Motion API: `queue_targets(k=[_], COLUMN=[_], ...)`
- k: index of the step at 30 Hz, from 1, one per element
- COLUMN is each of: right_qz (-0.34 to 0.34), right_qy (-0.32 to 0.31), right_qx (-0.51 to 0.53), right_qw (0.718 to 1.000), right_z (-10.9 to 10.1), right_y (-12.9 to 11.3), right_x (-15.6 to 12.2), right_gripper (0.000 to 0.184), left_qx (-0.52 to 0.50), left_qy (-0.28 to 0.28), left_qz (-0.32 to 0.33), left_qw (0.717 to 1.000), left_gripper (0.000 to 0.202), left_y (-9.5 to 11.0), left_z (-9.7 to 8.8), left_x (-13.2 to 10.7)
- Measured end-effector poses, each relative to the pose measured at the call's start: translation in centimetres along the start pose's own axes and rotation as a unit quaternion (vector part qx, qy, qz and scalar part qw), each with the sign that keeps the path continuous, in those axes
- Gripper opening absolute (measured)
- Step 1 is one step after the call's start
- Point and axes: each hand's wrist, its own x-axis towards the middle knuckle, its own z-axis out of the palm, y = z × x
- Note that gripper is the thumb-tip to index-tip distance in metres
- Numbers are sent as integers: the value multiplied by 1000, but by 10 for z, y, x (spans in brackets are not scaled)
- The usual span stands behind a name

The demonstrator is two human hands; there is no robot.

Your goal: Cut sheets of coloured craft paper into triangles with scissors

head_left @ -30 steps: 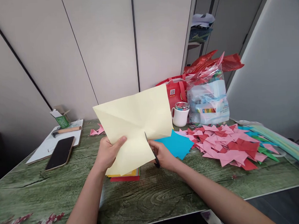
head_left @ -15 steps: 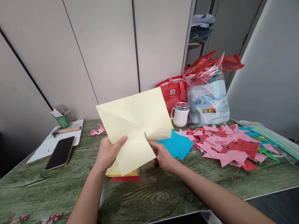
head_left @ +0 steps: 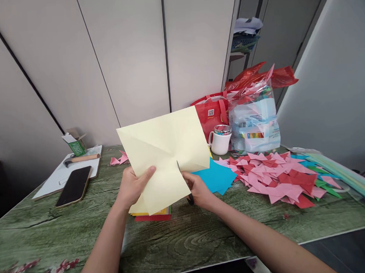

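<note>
A pale yellow sheet of paper (head_left: pixel 164 141) with crease lines is held up above the table, tilted. My left hand (head_left: pixel 134 186) is closed on its left side, thumb on the front face and fingers hidden behind. In my right hand (head_left: pixel 200 191) is a pair of scissors (head_left: pixel 190 200); a dark handle shows below the hand and one blade tip stands in a cut that runs in from the sheet's right side. Under the sheet lies a stack of coloured paper (head_left: pixel 153 217), red at the bottom. Blue paper (head_left: pixel 216 176) rests behind my right hand.
Folded pink and red paper pieces (head_left: pixel 274 176) are heaped at right. Behind them stand a white mug (head_left: pixel 221 140), a red bag (head_left: pixel 204 114) and a filled plastic bag (head_left: pixel 254 124). At left lie a phone (head_left: pixel 74 186), a hammer (head_left: pixel 81 158) and a small green box (head_left: pixel 75 145).
Almost nothing differs. The sheet's lower part and the scissor handle have shifted very slightly; both hands keep their hold.
</note>
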Motion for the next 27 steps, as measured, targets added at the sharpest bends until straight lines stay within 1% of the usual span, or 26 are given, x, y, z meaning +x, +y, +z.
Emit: queue_targets(k=[6, 12, 21, 27], right_qz=[4, 17, 21, 20], right_qy=[-3, -3, 2, -9], right_qx=[-7, -25, -43, -32], right_qw=[1000, 1000, 999, 999], right_z=[0, -2, -1, -5], right_y=[-1, 2, 0, 6], right_x=[0, 0, -1, 0], right_gripper=[31, 29, 26, 24], left_qx=[-16, -13, -14, -15], left_qy=[-10, -8, -12, -11], left_qz=[-6, -10, -22, -27], left_qw=[1000, 1000, 1000, 999], left_gripper=[30, 32, 36, 36], left_y=[-3, -1, 0, 3], left_z=[-1, 0, -1, 0], left_x=[1, 1, 1, 0])
